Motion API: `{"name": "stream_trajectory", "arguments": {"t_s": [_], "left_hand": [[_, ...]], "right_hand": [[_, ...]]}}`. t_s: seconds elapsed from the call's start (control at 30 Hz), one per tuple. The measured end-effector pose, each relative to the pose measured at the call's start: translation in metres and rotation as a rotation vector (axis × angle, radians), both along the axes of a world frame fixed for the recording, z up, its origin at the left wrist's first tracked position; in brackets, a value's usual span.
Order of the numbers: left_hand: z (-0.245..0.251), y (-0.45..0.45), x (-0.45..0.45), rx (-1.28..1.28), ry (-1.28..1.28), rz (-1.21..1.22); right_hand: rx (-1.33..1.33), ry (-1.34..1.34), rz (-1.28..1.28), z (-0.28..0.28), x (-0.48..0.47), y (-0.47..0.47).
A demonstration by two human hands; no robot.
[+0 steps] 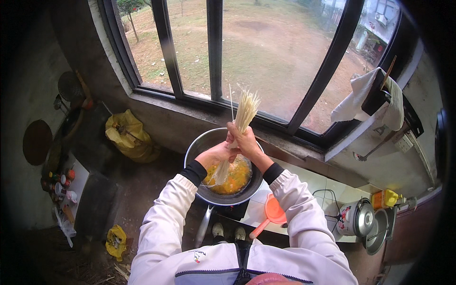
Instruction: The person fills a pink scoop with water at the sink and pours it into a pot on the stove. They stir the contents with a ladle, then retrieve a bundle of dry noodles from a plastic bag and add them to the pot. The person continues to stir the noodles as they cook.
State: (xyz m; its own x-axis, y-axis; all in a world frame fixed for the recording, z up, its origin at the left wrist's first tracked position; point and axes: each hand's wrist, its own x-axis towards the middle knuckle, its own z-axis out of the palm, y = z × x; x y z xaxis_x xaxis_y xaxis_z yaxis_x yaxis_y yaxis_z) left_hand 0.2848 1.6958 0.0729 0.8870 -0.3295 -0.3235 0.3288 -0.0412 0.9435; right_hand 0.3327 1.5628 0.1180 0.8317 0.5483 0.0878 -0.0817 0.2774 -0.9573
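Both my hands grip one thick bundle of dried noodles (245, 108) above a wok (194, 153). My right hand (245, 140) is closed round the bundle's middle. Just below and to the left, my left hand (219, 153) holds it too, its fingers partly hidden. The noodles' upper ends fan out in front of the window, and their lower ends reach down to the soup (235, 176), which is orange and yellow with green bits. The wok's metal handle (204, 226) points back towards me. Under the wok a black cooktop (231, 211) shows in part.
On the tiled counter are an orange plastic ladle (274, 210), a rice cooker (351, 217) with its cord, a metal basin (379, 235) and a yellow jug (388, 198). A window sill (171, 107) runs behind the wok. Seasoning jars (65, 180) and yellow sacks (131, 139) are on the left.
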Motion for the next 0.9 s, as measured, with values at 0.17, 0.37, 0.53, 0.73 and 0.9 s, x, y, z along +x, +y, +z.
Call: {"name": "stream_trajectory", "arguments": {"t_s": [0.17, 0.37, 0.53, 0.73, 0.9], "left_hand": [[-0.007, 0.001, -0.002, 0.02, -0.004, -0.008], [-0.033, 0.003, 0.0, 0.009, -0.041, -0.033], [-0.033, 0.004, -0.007, 0.061, -0.051, -0.083], [-0.024, 0.005, -0.018, -0.193, 0.067, 0.149], [-0.047, 0.01, -0.009, -0.113, 0.115, 0.061]], "right_hand": [[-0.038, -0.093, -0.045, -0.006, -0.007, -0.001], [-0.066, -0.11, -0.129, -0.02, -0.018, -0.001], [-0.019, -0.105, -0.18, -0.029, -0.03, 0.002], [-0.057, -0.302, -0.278, -0.034, -0.054, 0.01], [-0.046, -0.387, -0.395, -0.036, -0.053, 0.019]]}}
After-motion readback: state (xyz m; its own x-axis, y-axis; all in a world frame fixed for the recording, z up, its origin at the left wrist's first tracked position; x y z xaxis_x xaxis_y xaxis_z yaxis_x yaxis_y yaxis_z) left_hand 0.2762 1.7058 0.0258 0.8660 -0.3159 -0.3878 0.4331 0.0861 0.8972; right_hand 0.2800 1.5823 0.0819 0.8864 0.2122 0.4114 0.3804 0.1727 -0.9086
